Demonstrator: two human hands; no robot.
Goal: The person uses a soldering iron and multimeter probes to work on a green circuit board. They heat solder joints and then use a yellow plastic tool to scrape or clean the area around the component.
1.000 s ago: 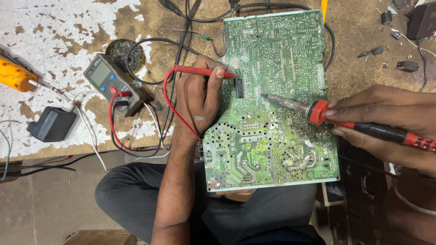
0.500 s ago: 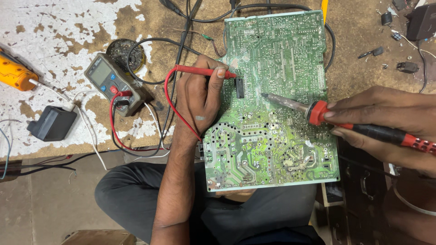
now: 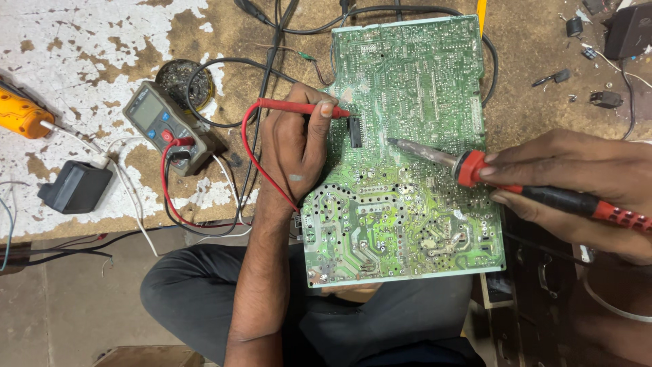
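Head view, looking straight down: my left hand [image 3: 295,146] lies at the left edge of the green circuit board [image 3: 407,204], its grip pinched around a red multimeter probe [image 3: 299,107], thumb and forefinger pressed on the shaft, with the tip pointing right onto the board just above a small black chip [image 3: 354,132]. My right hand [image 3: 577,183] comes in from the right, its grip closed around the red and black handle of a soldering iron [image 3: 475,166]; the metal tip rests on or just over the solder side of the board, a little to the right of the chip, and I cannot tell which. The board lies solder side up, its upper part on the desk [image 3: 224,41] and its lower part over my lap. The probe's red lead loops down past my wrist and back to a grey multimeter [image 3: 163,129] lying to the left on the worn desk. Just above the meter sits a round tin [image 3: 183,80]. Further left are a black adapter [image 3: 75,187] and an orange tool [image 3: 20,117] at the edge of the view.
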